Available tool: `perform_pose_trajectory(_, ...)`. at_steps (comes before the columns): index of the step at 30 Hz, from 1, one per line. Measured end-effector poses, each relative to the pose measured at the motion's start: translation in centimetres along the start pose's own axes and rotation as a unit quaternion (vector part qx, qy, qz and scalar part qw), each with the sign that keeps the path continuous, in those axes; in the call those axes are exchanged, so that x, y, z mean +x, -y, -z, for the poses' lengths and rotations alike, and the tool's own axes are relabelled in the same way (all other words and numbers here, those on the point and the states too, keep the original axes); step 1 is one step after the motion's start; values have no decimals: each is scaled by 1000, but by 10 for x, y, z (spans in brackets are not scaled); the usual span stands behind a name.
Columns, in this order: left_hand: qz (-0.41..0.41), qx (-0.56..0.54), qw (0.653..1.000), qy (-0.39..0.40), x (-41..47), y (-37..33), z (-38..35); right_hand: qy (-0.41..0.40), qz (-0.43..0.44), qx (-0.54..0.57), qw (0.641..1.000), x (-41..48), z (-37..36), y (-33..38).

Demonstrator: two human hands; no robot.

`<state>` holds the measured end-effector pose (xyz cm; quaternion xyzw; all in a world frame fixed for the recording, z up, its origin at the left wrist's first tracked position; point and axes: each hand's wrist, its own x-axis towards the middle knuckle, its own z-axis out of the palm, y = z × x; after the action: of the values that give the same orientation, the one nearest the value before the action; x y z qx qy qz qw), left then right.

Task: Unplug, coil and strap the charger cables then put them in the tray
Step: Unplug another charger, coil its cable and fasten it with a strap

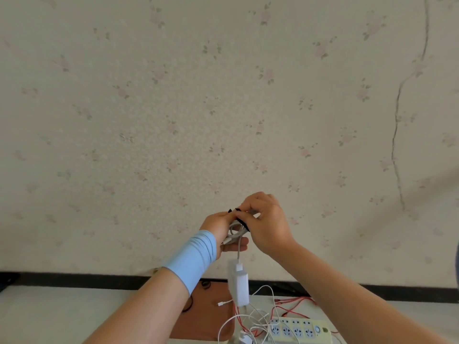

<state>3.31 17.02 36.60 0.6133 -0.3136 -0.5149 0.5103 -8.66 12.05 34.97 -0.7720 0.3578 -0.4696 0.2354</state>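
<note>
Head view: your left grip [218, 228] clutches the coiled white cable [234, 235], and your right grip [267, 225] pinches the black strap [243, 221] round it, with the adapter [239, 285] dangling below. Looks like the strapping step. Next, cinch the strap and drop the bundle in the brown tray [207, 316]. Loose cables [258, 316] lie tangled by the power strip [300, 330] on the white tabletop [62, 315]. Floral wallpaper [173, 108] behind.

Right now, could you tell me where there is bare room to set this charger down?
The tray is mostly bare between the left forearm and the cable tangle; the table left of that arm is bare too. Crowded: around the power strip, where white and red cables pile up.
</note>
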Motion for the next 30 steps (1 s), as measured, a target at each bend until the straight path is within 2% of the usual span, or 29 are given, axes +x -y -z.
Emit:
perform_pose_trajectory(6, 16, 37, 999, 11, -2, -5, 13, 57, 108, -13, 992, -1, 4, -1)
perform_pose_trajectory(10, 19, 63, 998, -1, 0, -4, 22, 119, 122, -9, 985, -2, 7, -2)
perform_pose_trajectory(17, -19, 106, 994, -20, 0, -5, 26, 224, -10, 69, 972, -2, 17, -1)
perform_pose_trajectory(22, -44, 108, 993, -30, -3, -5, 23, 213, -29, 62, 975, -4, 22, -1)
perform_pose_trajectory(25, -79, 120, 989, -27, -5, -7, 19, 224, -96, 119, 963, -4, 29, -1)
perform_pose_trajectory(30, -134, 155, 979, -21, -7, -6, 9, 222, -146, 65, 962, -5, 35, -3)
